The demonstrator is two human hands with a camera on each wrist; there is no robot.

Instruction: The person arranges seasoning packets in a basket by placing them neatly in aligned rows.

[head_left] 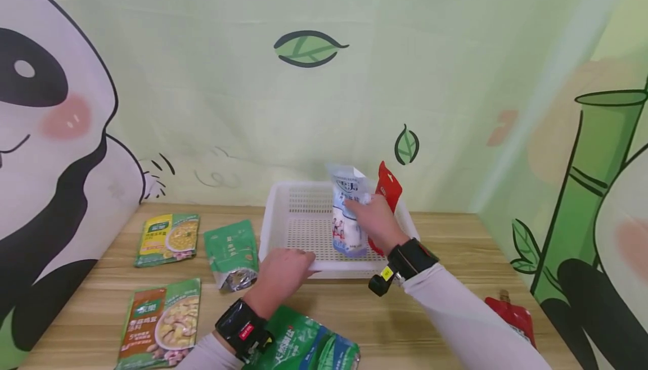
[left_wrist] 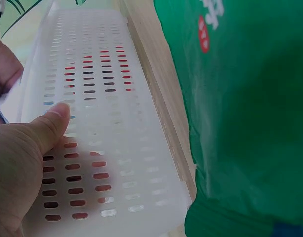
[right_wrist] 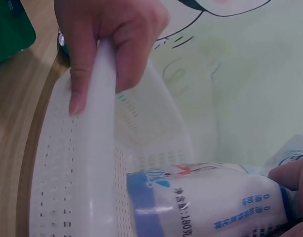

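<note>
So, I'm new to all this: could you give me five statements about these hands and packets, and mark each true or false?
1. The left hand grips the near rim of the basket. True.

2. The right hand is empty. False: it holds a white pouch.

3. A red packet shows at the basket's right end. True.

4. The yellow packet lies inside the basket. False: it lies on the table, left of the basket.

5. A red spouted pouch lies on the table, right of the basket. True.
</note>
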